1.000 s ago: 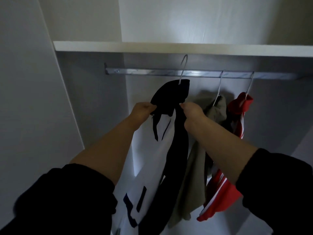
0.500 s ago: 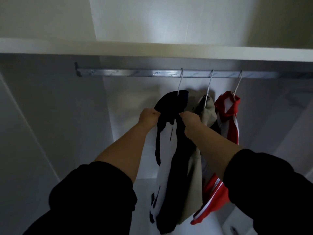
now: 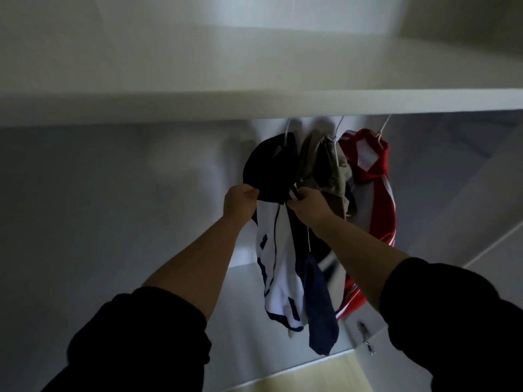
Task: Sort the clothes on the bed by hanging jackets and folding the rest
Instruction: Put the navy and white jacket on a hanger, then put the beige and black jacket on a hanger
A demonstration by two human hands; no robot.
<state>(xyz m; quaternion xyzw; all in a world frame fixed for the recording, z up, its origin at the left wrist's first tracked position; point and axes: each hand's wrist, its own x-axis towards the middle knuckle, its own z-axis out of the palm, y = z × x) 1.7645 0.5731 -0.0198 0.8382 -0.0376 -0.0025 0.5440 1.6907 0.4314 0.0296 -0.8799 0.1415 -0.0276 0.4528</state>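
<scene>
Inside a white wardrobe, a navy and white jacket (image 3: 278, 250) hangs on a wire hanger (image 3: 287, 128). My left hand (image 3: 239, 203) grips its left shoulder edge. My right hand (image 3: 310, 203) pinches the dark fabric on its right side. Right of it hang a beige jacket (image 3: 328, 168) and a red and white jacket (image 3: 373, 182), each on its own hanger. The rail is hidden behind the shelf edge.
A white shelf (image 3: 254, 106) runs across above the hangers. Wardrobe walls close in at left (image 3: 85, 222) and right. A metal fitting (image 3: 365, 335) sits on a white panel at lower right, beside a strip of wooden floor (image 3: 311, 374).
The view has dropped lower, so the shelf now hides the rail. Both hands keep hold of the navy and white jacket, which now hangs closer to the beige one.
</scene>
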